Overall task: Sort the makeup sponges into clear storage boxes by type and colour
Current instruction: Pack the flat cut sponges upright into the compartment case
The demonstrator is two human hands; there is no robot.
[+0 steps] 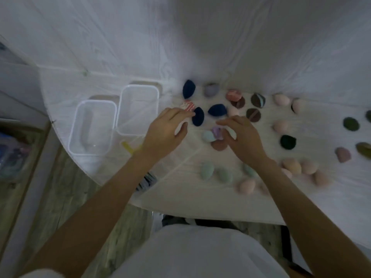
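Note:
Many makeup sponges lie spread over a white-covered table (200,197). Two clear storage boxes stand at the left, a near box (80,145) and a far box (156,93), both with nothing inside. My left hand (166,129) hovers with fingers apart, its fingertips by a navy sponge (198,116) and a pink-and-white striped sponge (187,105). My right hand (243,137) reaches left, its fingers curled over a lilac marbled sponge (217,132) next to a pale blue sponge (207,136); whether it grips anything I cannot tell.
More navy sponges (188,89) lie at the back, brown ones (253,114) mid-right, dark green ones (288,142) further right, mint ones (207,169) and peach-pink ones (292,165) near the front edge. A yellow strip (128,148) lies by the boxes. Floor shows at the left.

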